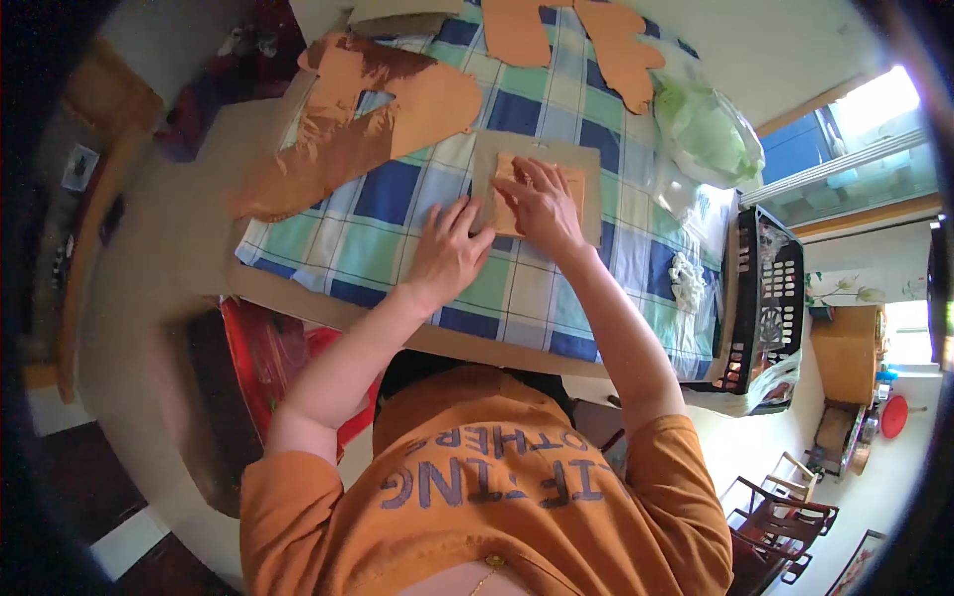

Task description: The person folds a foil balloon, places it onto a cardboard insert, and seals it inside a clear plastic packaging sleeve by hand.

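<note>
A flat tan rectangular piece [573, 185] lies on a larger beige board [593, 214] on the plaid tablecloth. My right hand [545, 207] rests on top of the tan piece, fingers stretched out and somewhat apart. Just to the left, my left hand [447, 256] lies on the cloth with its fingers spread, the fingertips near the board's left edge. Neither hand shows anything held. Part of the tan piece is hidden under my right hand, so I cannot tell whether it is one layer or several.
A large tan cut-out piece with dark brown areas [427, 104] covers the table's far left. Further tan cut-outs [519, 38] lie at the far edge. A green-tinted plastic bag [704, 134], a white stringy bundle [686, 281] and a black crate [737, 343] stand along the right.
</note>
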Action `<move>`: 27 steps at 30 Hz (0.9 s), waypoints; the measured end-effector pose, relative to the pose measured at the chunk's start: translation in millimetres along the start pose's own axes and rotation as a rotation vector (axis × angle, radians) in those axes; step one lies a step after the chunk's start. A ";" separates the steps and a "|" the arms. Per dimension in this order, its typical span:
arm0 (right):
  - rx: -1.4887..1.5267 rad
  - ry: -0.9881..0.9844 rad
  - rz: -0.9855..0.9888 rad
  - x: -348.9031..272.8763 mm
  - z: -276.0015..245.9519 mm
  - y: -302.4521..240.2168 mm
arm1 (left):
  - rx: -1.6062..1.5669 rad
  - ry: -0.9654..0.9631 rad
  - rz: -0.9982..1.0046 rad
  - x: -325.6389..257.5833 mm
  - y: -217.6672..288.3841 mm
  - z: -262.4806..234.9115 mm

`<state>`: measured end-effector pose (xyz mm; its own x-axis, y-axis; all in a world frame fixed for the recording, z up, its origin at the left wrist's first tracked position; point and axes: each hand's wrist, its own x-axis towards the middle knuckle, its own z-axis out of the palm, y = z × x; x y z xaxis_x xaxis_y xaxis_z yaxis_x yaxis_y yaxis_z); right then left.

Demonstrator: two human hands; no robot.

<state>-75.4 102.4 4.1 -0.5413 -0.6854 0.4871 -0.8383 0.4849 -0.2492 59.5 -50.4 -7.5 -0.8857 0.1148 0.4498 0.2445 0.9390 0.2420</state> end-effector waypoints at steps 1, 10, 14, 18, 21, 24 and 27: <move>-0.019 -0.017 -0.013 -0.7 -1.8 0.5 | -0.025 -0.016 -0.020 -0.3 0.9 0.7; 0.025 0.140 0.586 -54.6 -68.6 10.4 | 0.032 0.046 0.004 -4.5 -0.1 8.1; -0.083 0.002 0.805 -97.6 -66.7 23.4 | -0.039 0.032 0.007 -1.1 2.3 1.0; -0.034 -0.013 0.757 -97.6 -71.4 21.0 | -0.102 0.094 -0.016 0.3 2.2 -0.7; 0.032 -0.041 0.797 -98.3 -74.6 29.7 | -0.088 0.176 -0.016 4.1 9.9 -4.0; 0.482 0.020 1.043 -98.8 -76.2 34.4 | -0.127 0.240 0.045 11.3 29.6 -0.7; 0.551 0.023 1.055 -102.3 -76.4 38.4 | -0.184 0.227 0.125 27.9 61.5 14.6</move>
<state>-47.2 232.6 8.6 -0.9840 -0.0755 -0.1611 0.1022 0.5012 -0.8593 44.1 15.3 7.4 -0.7384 0.1310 0.6615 0.4318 0.8452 0.3148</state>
